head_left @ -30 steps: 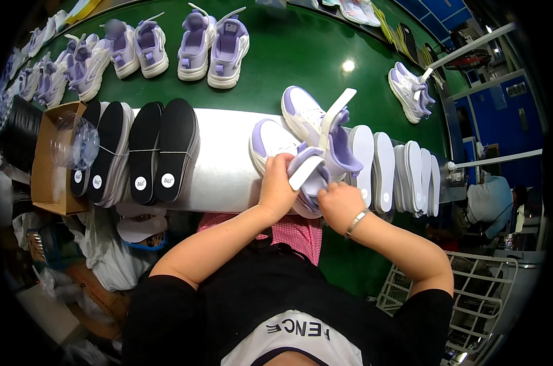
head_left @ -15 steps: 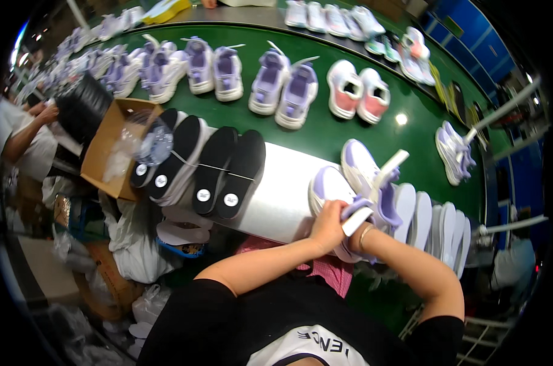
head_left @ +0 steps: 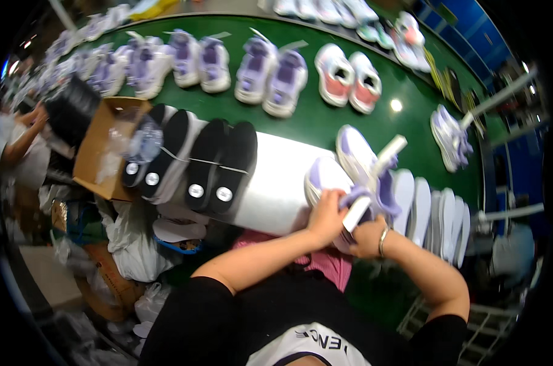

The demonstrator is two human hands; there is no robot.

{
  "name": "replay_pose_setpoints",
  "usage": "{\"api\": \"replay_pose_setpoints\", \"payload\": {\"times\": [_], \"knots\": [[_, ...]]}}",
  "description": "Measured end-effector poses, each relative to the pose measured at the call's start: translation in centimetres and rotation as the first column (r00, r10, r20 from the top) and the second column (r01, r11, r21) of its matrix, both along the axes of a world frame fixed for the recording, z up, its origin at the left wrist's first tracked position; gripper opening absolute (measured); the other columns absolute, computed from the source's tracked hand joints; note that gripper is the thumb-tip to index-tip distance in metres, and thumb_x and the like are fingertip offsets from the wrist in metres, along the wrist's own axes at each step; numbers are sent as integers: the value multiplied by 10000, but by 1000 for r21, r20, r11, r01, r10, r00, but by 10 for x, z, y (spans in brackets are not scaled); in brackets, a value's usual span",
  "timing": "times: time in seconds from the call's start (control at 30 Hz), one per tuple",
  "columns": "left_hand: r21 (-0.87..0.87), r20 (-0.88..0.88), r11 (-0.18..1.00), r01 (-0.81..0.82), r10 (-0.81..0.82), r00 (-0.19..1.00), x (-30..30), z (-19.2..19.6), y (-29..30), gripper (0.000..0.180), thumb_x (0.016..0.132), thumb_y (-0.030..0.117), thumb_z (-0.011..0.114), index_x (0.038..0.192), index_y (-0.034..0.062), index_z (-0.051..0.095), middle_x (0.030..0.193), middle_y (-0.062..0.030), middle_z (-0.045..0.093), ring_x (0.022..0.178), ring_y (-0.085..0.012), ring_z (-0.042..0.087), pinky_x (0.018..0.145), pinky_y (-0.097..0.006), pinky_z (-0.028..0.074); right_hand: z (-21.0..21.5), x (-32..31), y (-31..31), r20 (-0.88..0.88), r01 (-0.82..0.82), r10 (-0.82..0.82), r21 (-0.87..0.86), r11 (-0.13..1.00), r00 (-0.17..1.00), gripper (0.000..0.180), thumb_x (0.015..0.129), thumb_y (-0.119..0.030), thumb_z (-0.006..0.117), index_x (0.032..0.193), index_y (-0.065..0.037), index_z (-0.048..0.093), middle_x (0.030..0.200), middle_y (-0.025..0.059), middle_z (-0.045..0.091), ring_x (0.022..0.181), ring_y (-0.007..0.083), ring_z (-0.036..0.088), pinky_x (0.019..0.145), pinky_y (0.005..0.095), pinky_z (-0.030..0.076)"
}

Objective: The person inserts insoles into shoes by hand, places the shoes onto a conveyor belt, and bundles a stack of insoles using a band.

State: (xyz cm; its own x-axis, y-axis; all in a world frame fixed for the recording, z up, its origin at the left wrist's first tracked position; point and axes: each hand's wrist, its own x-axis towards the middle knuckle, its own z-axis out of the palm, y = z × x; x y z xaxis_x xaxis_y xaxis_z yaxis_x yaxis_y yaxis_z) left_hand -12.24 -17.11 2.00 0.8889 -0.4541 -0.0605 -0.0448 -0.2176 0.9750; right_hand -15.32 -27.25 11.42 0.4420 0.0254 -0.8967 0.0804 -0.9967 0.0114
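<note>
A white and lilac sneaker (head_left: 327, 175) lies toe-away on the metal bench, a pale tongue or strap standing up from its opening. My left hand (head_left: 327, 218) is closed on the near left side of its collar. My right hand (head_left: 368, 236), with a bangle at the wrist, is curled round its heel; the fingertips are partly hidden. The matching sneaker (head_left: 354, 152) rests just beyond and to the right, untouched, its pale strap sticking up. Several white insoles (head_left: 420, 202) stand in a row right of the pair.
Black insoles (head_left: 204, 165), banded in pairs, lie on the left of the metal bench (head_left: 270, 183) beside a cardboard box (head_left: 93, 158) holding clear plastic. Pairs of sneakers (head_left: 270, 73) line the green conveyor (head_left: 215, 110) beyond. Another person (head_left: 20, 146) is at far left.
My right hand has drawn back from the shoe opening, so its fingers now show at the heel. My left hand stays on the collar. The whole view has shifted slightly.
</note>
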Motion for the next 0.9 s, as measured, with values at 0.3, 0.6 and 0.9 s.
{"api": "replay_pose_setpoints", "payload": {"times": [0.3, 0.6, 0.9], "knots": [[-40, -34, 998, 38, -40, 999, 7, -1, 1, 305, 759, 164, 565, 993, -2, 459, 951, -169, 460, 888, -319, 481, 781, -355, 391, -34, -30, -15, 228, 102, -131, 136, 985, 965, 469, 673, -110, 482, 1112, 47, 430, 863, 175, 608, 848, 281, 587, 880, 454, 282], [-416, -505, 908, -53, -182, 844, 30, 6, 6, 272, 832, 237, 520, 935, -12, 560, 770, -52, 573, 674, -105, 511, 586, -225, 409, -22, -19, -19, 441, 13, -127, 254, 967, 888, 455, 700, -175, 548, 1120, -18, 466, 753, 113, 606, 723, 271, 591, 769, 361, 372], [-303, -604, 953, -11, -183, 776, 47, 5, -4, 416, 893, 356, 375, 910, -17, 559, 729, -20, 549, 627, -74, 470, 571, -215, 394, -35, 24, -26, 899, -57, -334, 363, 930, 283, 111, 751, -181, 522, 832, -111, 553, 576, 72, 563, 533, 251, 557, 492, 362, 403]]}}
